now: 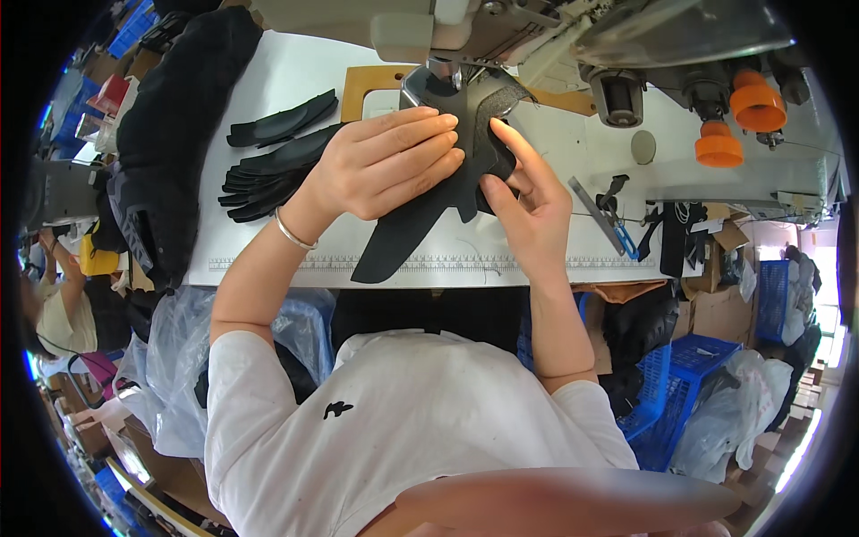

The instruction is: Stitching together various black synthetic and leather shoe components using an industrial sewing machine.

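A curved black fabric piece lies under the sewing machine head, its long tail pointing toward the table's near edge. My left hand rests over its left side with the fingers held together, their tips close below the needle area; the thumb is hidden. On the other side, my right hand grips the piece's right part, thumb and forefinger apart along its edge. A grey textured section of the work bends up beside the presser area. Exactly where the needle meets it cannot be made out.
Stacked black curved pieces lie left of my left hand, beside a large black bundle. Scissors with blue handles lie at the right. Orange-tipped machine parts hang above. A printed ruler strip runs along the near edge.
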The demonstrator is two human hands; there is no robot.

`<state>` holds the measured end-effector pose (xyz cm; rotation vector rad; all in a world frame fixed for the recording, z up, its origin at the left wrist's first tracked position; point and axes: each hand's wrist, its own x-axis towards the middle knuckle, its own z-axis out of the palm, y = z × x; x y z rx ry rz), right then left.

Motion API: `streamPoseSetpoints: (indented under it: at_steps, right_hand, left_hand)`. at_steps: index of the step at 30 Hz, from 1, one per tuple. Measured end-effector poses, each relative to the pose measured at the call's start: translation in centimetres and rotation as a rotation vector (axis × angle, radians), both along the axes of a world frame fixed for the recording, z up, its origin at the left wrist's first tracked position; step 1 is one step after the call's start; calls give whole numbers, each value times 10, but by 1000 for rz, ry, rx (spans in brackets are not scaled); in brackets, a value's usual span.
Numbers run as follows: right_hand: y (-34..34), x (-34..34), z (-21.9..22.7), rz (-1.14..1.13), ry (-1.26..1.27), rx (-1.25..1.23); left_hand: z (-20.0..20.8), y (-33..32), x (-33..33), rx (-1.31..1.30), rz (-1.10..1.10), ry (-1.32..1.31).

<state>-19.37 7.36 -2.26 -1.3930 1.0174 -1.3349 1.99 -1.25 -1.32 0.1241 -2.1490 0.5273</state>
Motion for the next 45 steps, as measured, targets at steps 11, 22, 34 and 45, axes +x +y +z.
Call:
streamPoseSetpoints:
  at_steps: [11,22,34,45]
  right_hand:
    - [2,3,-4,-52,20,-8]
    - [-4,8,-6,-137,101,-44]
    - [-15,8,1,-169,113,-40]
    - [-27,11,5,-204,173,-104]
  left_hand:
    - [2,-3,-1,-13,-16,20]
    - [1,-11,2,31,-29,14]
    - [5,-18,-4,24,-12,85]
    - [2,-23,-2,19,57,124]
